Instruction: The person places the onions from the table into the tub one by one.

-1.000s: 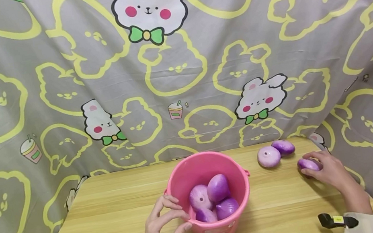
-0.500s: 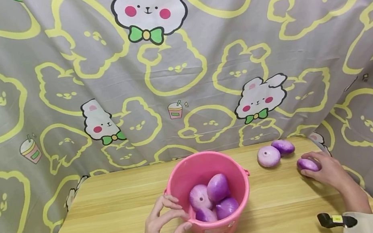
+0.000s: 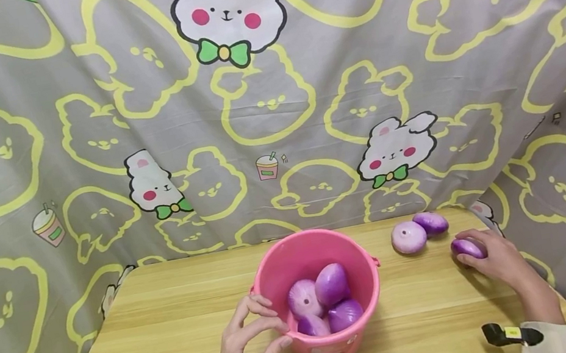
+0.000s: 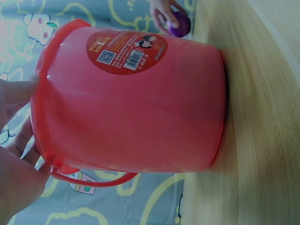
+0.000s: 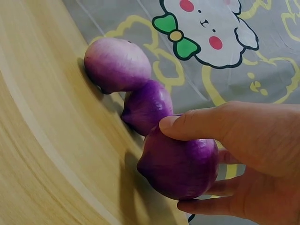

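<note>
Head view: pink bucket (image 3: 309, 252) upright mid-surface (image 3: 174, 329), four purple onions (image 3: 331, 284) showing inside, below its rim. Left hand (image 3: 243, 343) pinches the near-left rim. Right hand (image 3: 496, 257) holds another onion (image 3: 465, 249) in a narrow grip near the surface's right edge, well apart from the bucket. Two loose onions, a pale one (image 3: 409, 237) and a darker one (image 3: 430, 223), lie by the back edge, near the held one. Strip of wood between bucket and loose onions; broader stretch left of the bucket. Patterned cloth (image 3: 274, 122) rises at back and both sides.

Left wrist view: bucket's outer wall, with a round red label (image 4: 126, 52) and a handle (image 4: 98, 182) hanging down the side, both hidden from the head.

Right wrist view: held onion's pointed tip, thumb and fingers on opposite sides. Cannot tell whether it touches the wood.
</note>
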`<state>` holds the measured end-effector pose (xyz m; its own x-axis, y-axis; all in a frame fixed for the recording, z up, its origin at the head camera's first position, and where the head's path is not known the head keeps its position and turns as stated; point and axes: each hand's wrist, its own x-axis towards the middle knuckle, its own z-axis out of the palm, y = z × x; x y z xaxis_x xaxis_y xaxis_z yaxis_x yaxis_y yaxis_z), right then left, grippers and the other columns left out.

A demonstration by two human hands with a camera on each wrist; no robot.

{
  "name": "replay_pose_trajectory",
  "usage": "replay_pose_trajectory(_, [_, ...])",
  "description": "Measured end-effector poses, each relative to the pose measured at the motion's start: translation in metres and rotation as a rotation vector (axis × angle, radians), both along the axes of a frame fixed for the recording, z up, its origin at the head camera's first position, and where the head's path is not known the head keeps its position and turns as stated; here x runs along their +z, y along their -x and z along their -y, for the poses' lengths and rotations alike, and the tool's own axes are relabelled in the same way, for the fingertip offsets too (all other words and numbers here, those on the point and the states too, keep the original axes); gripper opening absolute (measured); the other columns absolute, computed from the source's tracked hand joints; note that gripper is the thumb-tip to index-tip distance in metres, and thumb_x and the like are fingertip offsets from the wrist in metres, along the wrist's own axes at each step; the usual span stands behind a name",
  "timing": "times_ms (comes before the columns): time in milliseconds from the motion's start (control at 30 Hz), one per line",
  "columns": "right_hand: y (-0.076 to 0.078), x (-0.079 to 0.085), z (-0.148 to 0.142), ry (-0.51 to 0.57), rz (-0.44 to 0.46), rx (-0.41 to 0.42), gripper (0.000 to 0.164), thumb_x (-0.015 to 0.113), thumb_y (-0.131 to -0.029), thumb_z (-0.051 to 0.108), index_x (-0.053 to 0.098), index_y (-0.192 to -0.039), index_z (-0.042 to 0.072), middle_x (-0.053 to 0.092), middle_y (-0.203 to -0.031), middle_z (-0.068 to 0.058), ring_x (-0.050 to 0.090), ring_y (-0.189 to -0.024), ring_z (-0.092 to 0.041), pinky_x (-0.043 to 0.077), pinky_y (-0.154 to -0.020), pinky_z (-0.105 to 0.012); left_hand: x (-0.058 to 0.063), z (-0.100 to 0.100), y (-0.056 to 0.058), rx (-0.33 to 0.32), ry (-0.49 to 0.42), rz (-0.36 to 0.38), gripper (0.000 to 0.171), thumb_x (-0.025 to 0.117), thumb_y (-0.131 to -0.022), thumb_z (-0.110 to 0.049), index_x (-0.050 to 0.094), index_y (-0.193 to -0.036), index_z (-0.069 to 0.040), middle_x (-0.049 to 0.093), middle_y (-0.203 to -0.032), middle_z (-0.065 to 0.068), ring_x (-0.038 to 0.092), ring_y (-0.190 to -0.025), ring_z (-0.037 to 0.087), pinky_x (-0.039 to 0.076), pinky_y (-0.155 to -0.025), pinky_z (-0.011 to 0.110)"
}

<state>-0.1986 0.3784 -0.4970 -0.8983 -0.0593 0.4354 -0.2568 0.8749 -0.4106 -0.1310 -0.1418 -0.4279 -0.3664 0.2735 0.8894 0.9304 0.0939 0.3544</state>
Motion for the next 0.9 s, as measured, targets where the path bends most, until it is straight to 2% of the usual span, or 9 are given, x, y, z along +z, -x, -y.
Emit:
replay_pose_trajectory(367, [-0.001, 0.009, -0.001, 0.004, 0.034, -0.016, 0.043, 0.084, -0.084, 0.015, 0.065, -0.121, 0.002, 0.057, -0.118, -0.038, 0.056, -0.103, -0.059, 0.044, -0.080, -0.072, -0.001, -0.001, 0.001, 0.000, 0.000, -0.009, 0.015, 0.084, -0.083, -0.005, 0.074, -0.094, -0.007, 0.059, -0.098, 0.008, 0.055, -0.107, 0.026, 0.043, -0.102, 0.032])
replay_pose_trajectory(533, [-0.003, 0.014, 0.002, 0.005, 0.014, -0.025, 0.043, 0.084, -0.083, 0.014, 0.065, -0.120, 0.003, 0.058, -0.116, -0.036, 0.056, -0.102, -0.053, 0.045, -0.079, -0.068, -0.001, 0.000, 0.001, -0.003, 0.002, -0.006, 0.016, 0.084, -0.082, -0.004, 0.075, -0.095, -0.008, 0.059, -0.098, 0.009, 0.055, -0.108, 0.026, 0.042, -0.105, 0.032])
replay_pose_trajectory(800, [-0.006, 0.025, 0.005, 0.028, 0.001, -0.028, 0.043, 0.083, -0.084, 0.013, 0.064, -0.122, 0.004, 0.055, -0.118, -0.038, 0.054, -0.103, -0.055, 0.044, -0.079, -0.069, -0.003, 0.001, 0.000, 0.003, 0.011, 0.024, 0.020, 0.084, -0.081, -0.003, 0.075, -0.097, -0.011, 0.059, -0.099, 0.007, 0.056, -0.108, 0.026, 0.040, -0.107, 0.032])
replay_pose_trajectory(900, [-0.008, 0.029, 0.006, 0.027, -0.017, -0.034, 0.043, 0.083, -0.083, 0.012, 0.064, -0.121, 0.006, 0.057, -0.113, -0.035, 0.057, -0.099, -0.051, 0.045, -0.075, -0.064, -0.003, 0.001, 0.001, 0.004, 0.010, 0.018, 0.019, 0.084, -0.082, -0.003, 0.075, -0.097, -0.011, 0.059, -0.099, 0.007, 0.055, -0.108, 0.026, 0.041, -0.107, 0.032])
